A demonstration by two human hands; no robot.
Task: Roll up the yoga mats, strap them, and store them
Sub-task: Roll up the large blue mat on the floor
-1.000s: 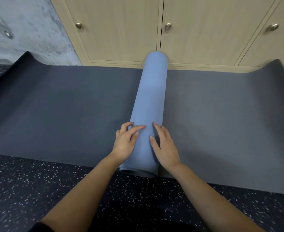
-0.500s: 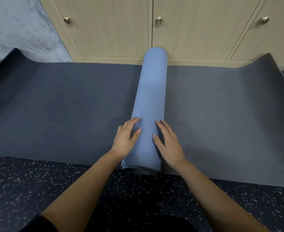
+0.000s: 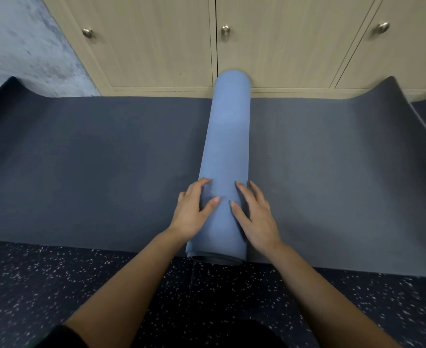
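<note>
1. Blue, rubbery-looking roll under both hands: the left hand and right hand lie with fingers extended on either flank of the rolled mat near its close end. Their thumbs rest on top and they grasp nothing. I judge they press inward to keep the roll tight and stop it unwinding.
2. The roll runs straight away from the person on a spread dark grey mat that reaches out to both sides. Its far end meets the foot of the cabinet. No strap is in sight, so strapping looks not yet done.
3. The grey mat's far corners curl upward, probably for lack of room.
4. The pale wooden cabinet, the likely storage place, has its doors closed, each with a round knob. Its contents cannot be seen.
5. Speckled dark floor lies nearest the person.
</note>
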